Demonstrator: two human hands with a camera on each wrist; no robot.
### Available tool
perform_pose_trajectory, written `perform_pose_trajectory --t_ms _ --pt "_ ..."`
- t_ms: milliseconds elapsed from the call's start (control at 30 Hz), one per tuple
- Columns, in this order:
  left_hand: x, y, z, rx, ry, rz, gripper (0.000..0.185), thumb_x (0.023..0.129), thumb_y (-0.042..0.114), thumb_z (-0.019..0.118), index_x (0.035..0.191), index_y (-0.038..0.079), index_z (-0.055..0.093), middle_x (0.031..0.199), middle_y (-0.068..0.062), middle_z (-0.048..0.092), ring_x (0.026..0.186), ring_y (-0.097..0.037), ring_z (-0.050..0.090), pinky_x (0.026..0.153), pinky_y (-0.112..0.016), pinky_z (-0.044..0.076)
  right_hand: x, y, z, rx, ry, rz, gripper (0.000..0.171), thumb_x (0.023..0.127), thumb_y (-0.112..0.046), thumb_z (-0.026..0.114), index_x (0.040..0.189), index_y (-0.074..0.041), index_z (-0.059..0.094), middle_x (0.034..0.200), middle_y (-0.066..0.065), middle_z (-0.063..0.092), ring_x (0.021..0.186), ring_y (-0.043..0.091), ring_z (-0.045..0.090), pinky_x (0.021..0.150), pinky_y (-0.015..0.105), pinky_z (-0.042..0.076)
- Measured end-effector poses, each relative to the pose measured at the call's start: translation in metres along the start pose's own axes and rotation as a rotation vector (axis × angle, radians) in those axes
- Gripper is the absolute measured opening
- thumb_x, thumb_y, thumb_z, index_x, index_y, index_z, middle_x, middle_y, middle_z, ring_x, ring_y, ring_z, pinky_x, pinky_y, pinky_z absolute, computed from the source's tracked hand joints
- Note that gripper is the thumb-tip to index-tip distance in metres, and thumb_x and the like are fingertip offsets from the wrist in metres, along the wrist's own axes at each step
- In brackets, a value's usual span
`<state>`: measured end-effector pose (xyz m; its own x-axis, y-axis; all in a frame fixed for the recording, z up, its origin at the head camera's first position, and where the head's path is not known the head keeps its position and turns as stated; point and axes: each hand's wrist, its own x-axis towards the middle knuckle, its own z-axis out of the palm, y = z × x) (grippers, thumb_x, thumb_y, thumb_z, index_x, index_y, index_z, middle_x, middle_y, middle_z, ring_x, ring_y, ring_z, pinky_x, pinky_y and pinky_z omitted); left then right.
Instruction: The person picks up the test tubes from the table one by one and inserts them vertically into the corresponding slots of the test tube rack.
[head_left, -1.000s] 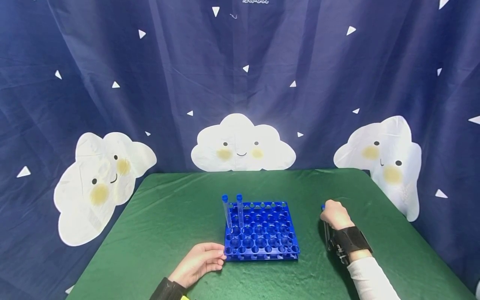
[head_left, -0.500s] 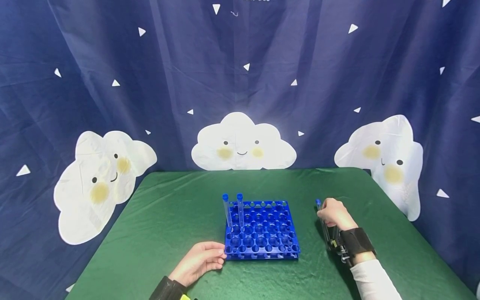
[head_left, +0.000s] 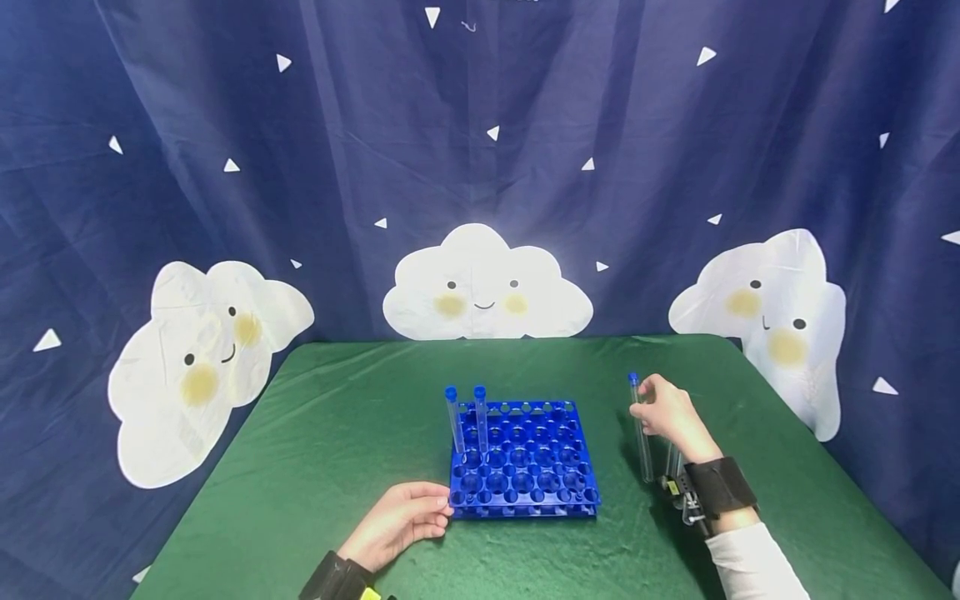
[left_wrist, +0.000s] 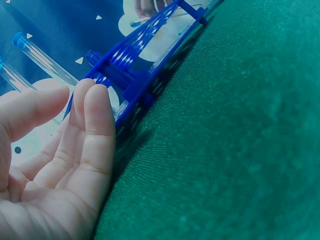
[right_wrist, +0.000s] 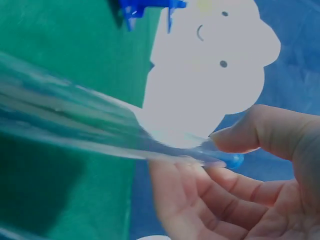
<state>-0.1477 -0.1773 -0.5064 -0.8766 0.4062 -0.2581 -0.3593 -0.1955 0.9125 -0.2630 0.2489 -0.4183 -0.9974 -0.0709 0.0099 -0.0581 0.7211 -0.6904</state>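
Observation:
My right hand (head_left: 670,413) pinches a clear test tube (head_left: 644,454) just below its blue cap (head_left: 633,378). The tube stands nearly upright, right of the rack; in the right wrist view its clear body (right_wrist: 100,122) runs left from the fingertips. Thumb and fingers of my left hand (head_left: 401,521) hold the near left corner of the blue test tube rack (head_left: 522,500). Two blue-capped test tubes, one at the left edge (head_left: 455,423) and one beside it (head_left: 481,423), stand in that rack. The left one leans slightly.
Another clear tube (head_left: 673,458) shows beneath my right wrist, partly hidden by it. A green cloth (head_left: 337,400) covers the table. Behind hangs a dark blue curtain (head_left: 360,167) with white clouds and triangles.
My right hand has risen and turned, lifting the test tube from a lower, slanted position to nearly upright. The left hand and the rack stay in place.

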Motion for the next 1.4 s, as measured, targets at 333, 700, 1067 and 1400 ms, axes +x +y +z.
perform_pose_trajectory --t_ms 333,700,1067,1400 --pt "0.0 -0.002 0.0 -0.004 -0.003 0.001 0.02 0.093 0.009 0.062 0.112 0.002 0.062 0.089 -0.001 0.072 0.076 -0.009 0.068 0.074 -0.025 0.06 -0.012 -0.032 0.008 -0.065 0.304 -0.215 0.025 0.084 -0.004 0.058 0.108 0.0 0.051 0.077 0.01 0.062 0.064 0.017 0.055 0.058 0.027 0.043" --pt "0.0 0.0 0.0 0.001 -0.005 0.005 0.021 0.094 0.009 0.061 0.113 0.001 0.061 0.09 -0.001 0.072 0.076 -0.009 0.068 0.075 -0.025 0.06 -0.02 -0.069 0.028 0.042 0.5 -0.472 0.03 0.081 0.0 0.068 0.108 -0.004 0.056 0.08 0.007 0.066 0.073 0.017 0.062 0.06 0.02 0.048" --pt "0.0 -0.002 0.0 0.012 0.004 0.002 0.022 0.094 0.01 0.061 0.114 0.001 0.061 0.089 0.0 0.072 0.076 -0.009 0.068 0.075 -0.025 0.06 -0.027 -0.104 0.057 0.245 0.43 -0.622 0.035 0.079 0.008 0.07 0.11 -0.003 0.057 0.088 0.005 0.068 0.078 0.01 0.064 0.066 0.03 0.061" --pt "0.001 0.0 -0.002 0.007 0.001 0.001 0.027 0.094 0.008 0.059 0.118 -0.004 0.058 0.091 -0.001 0.071 0.077 -0.009 0.068 0.076 -0.025 0.06 -0.03 -0.121 0.085 0.322 0.283 -0.638 0.031 0.082 0.004 0.07 0.108 -0.006 0.057 0.089 0.005 0.067 0.082 0.017 0.066 0.072 0.031 0.062"
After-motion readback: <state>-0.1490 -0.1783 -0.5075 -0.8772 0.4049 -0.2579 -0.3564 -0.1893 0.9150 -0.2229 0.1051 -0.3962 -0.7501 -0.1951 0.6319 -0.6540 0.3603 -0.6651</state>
